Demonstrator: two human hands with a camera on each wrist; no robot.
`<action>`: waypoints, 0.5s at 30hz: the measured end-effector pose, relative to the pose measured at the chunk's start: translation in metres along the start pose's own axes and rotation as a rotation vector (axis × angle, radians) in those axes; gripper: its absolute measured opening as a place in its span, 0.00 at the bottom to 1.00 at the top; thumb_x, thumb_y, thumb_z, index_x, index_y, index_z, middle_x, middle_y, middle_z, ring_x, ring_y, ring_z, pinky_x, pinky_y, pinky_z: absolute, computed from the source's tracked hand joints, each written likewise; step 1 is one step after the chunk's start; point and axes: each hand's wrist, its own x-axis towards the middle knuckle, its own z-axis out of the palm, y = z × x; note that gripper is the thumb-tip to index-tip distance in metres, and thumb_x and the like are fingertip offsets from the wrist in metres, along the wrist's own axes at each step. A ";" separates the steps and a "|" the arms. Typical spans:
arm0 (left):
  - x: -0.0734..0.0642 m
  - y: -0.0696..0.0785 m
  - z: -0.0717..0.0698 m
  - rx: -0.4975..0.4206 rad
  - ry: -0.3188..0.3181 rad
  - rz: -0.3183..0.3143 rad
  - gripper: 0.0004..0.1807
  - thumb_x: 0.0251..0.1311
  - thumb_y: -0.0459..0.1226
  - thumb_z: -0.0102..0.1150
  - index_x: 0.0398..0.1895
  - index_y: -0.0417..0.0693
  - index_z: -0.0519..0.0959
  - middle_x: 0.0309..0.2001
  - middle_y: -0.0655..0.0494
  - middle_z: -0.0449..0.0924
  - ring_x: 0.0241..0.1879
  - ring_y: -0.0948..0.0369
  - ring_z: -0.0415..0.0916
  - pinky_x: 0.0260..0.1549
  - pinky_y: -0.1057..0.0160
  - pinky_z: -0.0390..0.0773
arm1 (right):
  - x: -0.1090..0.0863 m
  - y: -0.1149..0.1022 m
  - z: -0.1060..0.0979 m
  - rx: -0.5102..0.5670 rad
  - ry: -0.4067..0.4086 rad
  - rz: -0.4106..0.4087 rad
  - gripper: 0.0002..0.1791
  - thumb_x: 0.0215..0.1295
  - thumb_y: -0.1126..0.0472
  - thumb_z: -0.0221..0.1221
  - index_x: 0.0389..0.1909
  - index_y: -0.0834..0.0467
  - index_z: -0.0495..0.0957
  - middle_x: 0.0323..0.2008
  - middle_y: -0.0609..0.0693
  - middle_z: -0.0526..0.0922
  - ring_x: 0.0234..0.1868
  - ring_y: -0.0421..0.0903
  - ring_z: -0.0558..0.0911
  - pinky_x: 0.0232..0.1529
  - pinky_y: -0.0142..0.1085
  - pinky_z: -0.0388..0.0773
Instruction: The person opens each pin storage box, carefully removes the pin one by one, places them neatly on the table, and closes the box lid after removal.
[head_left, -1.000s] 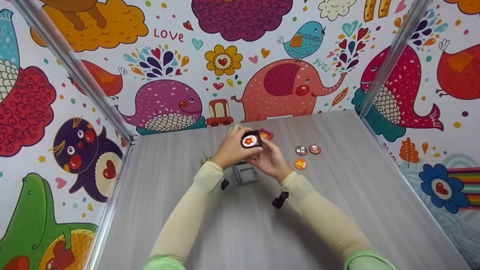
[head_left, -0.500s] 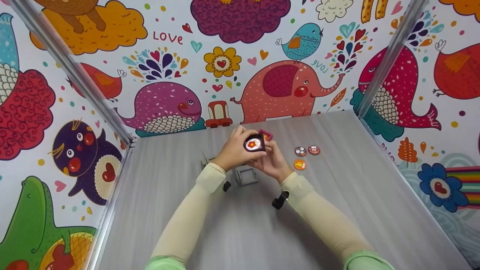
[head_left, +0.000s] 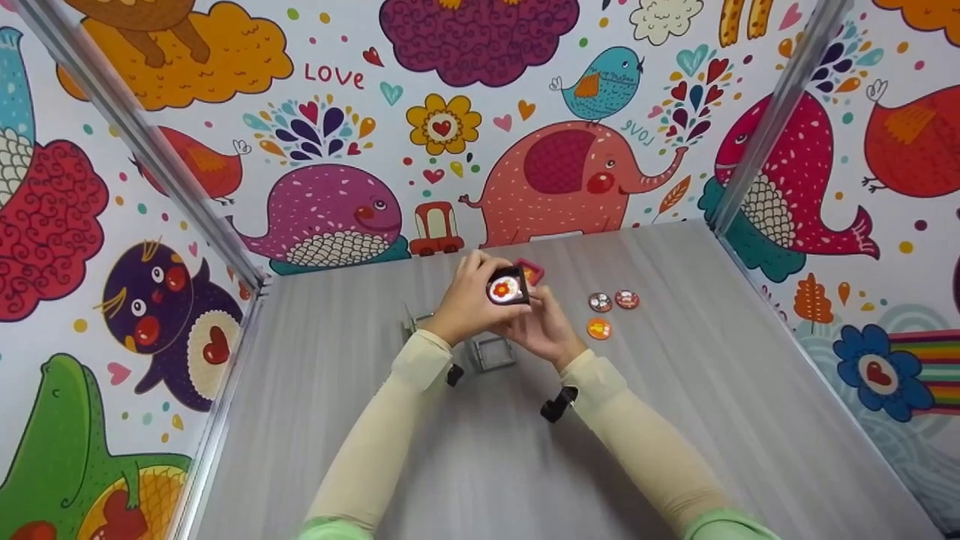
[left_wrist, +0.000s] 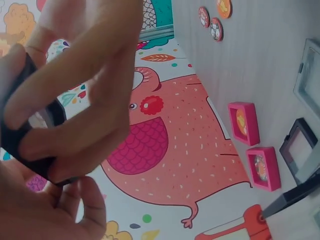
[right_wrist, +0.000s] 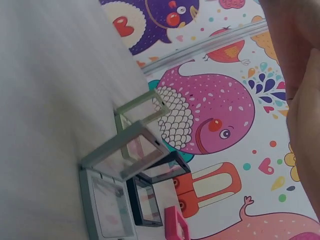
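A small black display frame (head_left: 522, 279) with a round white badge (head_left: 504, 289) bearing a red flower is held up between both hands above the table. My left hand (head_left: 465, 296) grips its left side, the thumb along the lower edge. From the right, my right hand (head_left: 541, 324) holds it too; in the left wrist view, curled fingers (left_wrist: 75, 95) lie over the frame's far side. Its inside is partly hidden by them. Beneath the hands, a grey frame (head_left: 493, 352) stands on the table. A light green frame (right_wrist: 142, 107) stands open beside it in the right wrist view.
Three round badges lie at the right, including an orange badge (head_left: 599, 328). Toward the back wall, pink frames (left_wrist: 242, 122) with badges inside stand near another black frame (left_wrist: 296, 145), which is open. Patterned walls border the table (head_left: 675, 360).
Both hands, with the black frame between them, have shifted very slightly right, and the right fingers have moved a little on it. Badges and frames on the table stay in place.
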 end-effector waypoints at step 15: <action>-0.006 -0.002 -0.020 -0.296 -0.024 -0.035 0.35 0.64 0.52 0.77 0.70 0.52 0.75 0.61 0.54 0.76 0.58 0.55 0.77 0.58 0.54 0.84 | -0.016 -0.013 -0.013 0.046 -0.098 -0.030 0.58 0.72 0.69 0.58 0.89 0.43 0.30 0.69 0.68 0.70 0.60 0.61 0.82 0.57 0.53 0.85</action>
